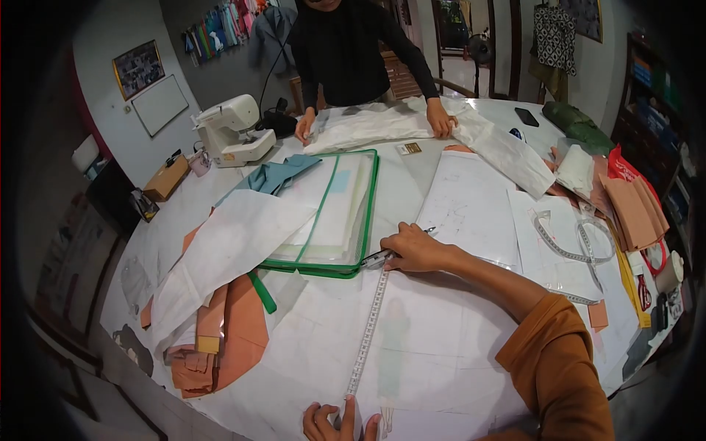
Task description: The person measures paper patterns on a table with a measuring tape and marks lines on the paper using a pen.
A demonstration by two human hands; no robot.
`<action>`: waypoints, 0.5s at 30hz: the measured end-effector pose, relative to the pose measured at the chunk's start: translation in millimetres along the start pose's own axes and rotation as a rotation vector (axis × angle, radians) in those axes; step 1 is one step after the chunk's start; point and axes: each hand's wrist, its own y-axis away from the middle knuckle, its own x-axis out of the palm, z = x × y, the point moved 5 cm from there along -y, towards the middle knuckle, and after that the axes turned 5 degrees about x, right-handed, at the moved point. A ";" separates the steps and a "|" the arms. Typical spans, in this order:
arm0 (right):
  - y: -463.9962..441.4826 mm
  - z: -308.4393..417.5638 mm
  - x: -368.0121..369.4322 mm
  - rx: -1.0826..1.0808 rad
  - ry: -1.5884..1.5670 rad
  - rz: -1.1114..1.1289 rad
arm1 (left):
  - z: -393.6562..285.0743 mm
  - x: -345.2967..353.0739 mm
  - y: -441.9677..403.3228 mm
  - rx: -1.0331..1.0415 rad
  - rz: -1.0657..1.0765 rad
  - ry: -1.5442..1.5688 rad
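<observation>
A white tape measure [368,334] runs taut over a large sheet of pattern paper [448,345] with faint drawn lines. My left hand [338,424] is at the near edge, its index fingertip pressing the tape's lower end down; the frame cuts off part of this hand. At the far end, my right hand [413,248] is closed, pinching the tape against the paper. A slim pen [429,230] sticks out from under its fingers. A dark and silver piece [376,258] shows at the other side of that hand; I cannot make out its kind. A green figure sketch [393,345] shows faintly beside the tape.
A green-edged clear folder [371,213] touches the area by my right hand. White cloth [228,239] and orange fabric [246,338] lie left. Across the table a person [342,59] handles white fabric [375,125]. A sewing machine [234,131] and another tape measure [562,253] lie farther out.
</observation>
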 end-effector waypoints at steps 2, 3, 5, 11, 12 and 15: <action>0.1 0.3 -0.1 -0.007 0.001 0.000 | 0.2 -0.2 -0.2 0.007 0.008 -0.004; 0.1 0.4 -0.4 -0.009 0.002 -0.001 | -0.3 -0.3 -0.6 0.009 0.008 -0.008; 0.1 0.2 -0.2 -0.008 0.001 -0.006 | -1.4 -0.8 -1.3 0.014 0.009 -0.015; -0.4 -0.4 0.5 -0.008 0.013 -0.011 | -2.0 -2.1 -1.8 0.034 0.016 -0.029; -0.8 -0.6 0.7 -0.007 0.017 -0.012 | -3.1 -3.0 -2.5 0.037 0.020 -0.032; -1.2 -1.3 1.5 -0.023 0.019 -0.023 | -5.3 -4.2 -4.1 0.045 0.027 -0.039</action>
